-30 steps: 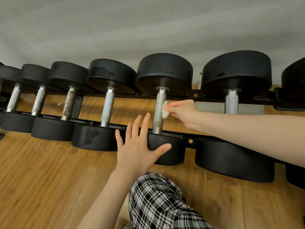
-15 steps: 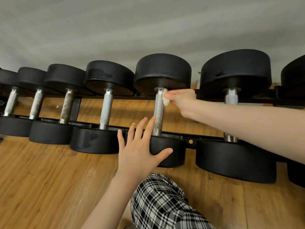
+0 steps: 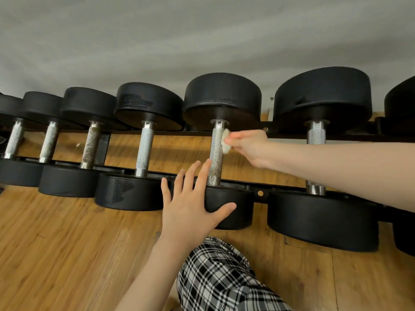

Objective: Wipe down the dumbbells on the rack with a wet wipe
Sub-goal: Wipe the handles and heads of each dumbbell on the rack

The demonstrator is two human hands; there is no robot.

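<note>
Wood floor (image 3: 56, 243), right hand (image 3: 249, 147) pinching wipe (image 3: 225, 140)

dumbbell heads (image 3: 222, 97): were matte black, some with scuffed grey patches
handles (image 3: 144, 148): were silver with knurled crosshatch; a few were speckled brown
rack (image 3: 260, 193): was black
wipe (image 3: 225, 140): was off-white
floor (image 3: 67, 254): was honey-brown wood grain
wall (image 3: 202, 37): was plain grey
trousers (image 3: 224, 279): were black-and-white plaid

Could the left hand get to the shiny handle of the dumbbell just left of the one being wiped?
Probably yes. The left hand rests open on the near head of the wiped dumbbell, and the neighbouring handle stands beside it, with nothing across it.
</note>
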